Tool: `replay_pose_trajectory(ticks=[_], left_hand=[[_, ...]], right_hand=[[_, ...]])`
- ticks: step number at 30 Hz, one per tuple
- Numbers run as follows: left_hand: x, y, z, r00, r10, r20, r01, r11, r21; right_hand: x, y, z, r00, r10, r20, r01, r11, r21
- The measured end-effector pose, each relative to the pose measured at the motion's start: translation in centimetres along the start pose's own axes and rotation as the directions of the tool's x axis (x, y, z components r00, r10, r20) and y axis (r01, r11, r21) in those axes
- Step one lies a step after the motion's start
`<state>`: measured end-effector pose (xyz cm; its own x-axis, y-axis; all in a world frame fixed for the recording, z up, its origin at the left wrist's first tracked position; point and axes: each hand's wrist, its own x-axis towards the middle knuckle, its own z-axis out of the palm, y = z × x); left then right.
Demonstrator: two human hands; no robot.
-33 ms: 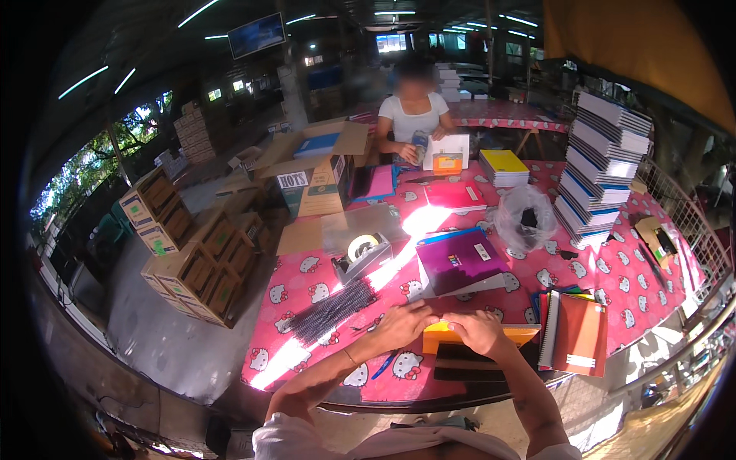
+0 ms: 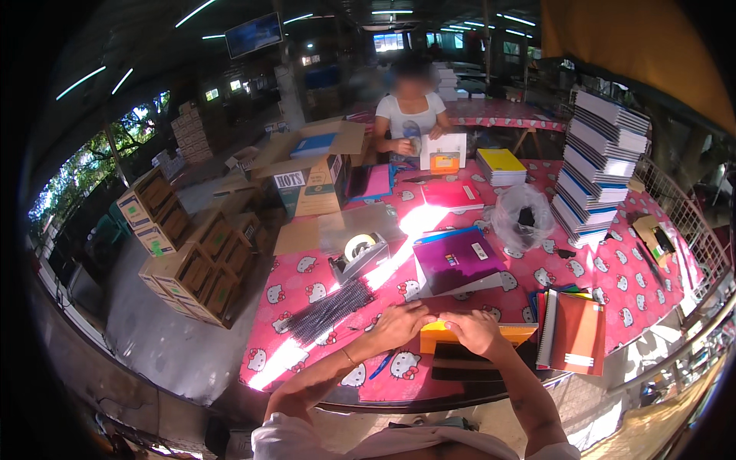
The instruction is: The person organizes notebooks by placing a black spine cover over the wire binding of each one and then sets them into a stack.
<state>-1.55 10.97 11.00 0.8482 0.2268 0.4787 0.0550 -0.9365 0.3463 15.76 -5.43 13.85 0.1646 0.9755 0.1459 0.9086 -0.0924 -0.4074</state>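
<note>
At the near edge of the table, an orange-covered notebook [image 2: 517,333] stands tilted on its long side between my hands. My left hand [image 2: 399,326] grips its upper left corner with curled fingers. Along the top edge my right hand [image 2: 474,331] is closed, thumb on the near face and fingers over the far side. A flat black piece [image 2: 461,365] lies below the notebook. To the left are a bundle of black spiral coils [image 2: 331,310] and a blue pen [image 2: 381,366]. Purple-covered notebooks [image 2: 464,264] lie just beyond my hands.
Spiral notebooks [image 2: 576,333] lie at right, below a tall notebook stack [image 2: 602,169]. A clear plastic bag [image 2: 523,218] and tape dispenser [image 2: 362,257] are farther in. Across the table a person [image 2: 414,115] handles a booklet. A carton [image 2: 310,184] stands at left.
The whole view has shifted very slightly. Across the table, the person's hand has moved a little at the booklet. My hands keep the same hold on the orange notebook.
</note>
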Motion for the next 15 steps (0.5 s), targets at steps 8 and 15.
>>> replay_pose_trajectory(ticks=[8, 15], left_hand=[[-3.5, 4.8, 7.5, 0.945, -0.268, -0.187, 0.319, 0.884, 0.342], [0.0, 0.3, 0.7, 0.982, -0.147, 0.122, 0.131, 0.983, 0.129]], right_hand=[[0.2, -0.5, 0.9, 0.997, 0.060, -0.053, -0.064, 0.994, -0.083], [-1.3, 1.4, -1.0, 0.991, -0.031, -0.131, 0.024, 0.998, -0.055]])
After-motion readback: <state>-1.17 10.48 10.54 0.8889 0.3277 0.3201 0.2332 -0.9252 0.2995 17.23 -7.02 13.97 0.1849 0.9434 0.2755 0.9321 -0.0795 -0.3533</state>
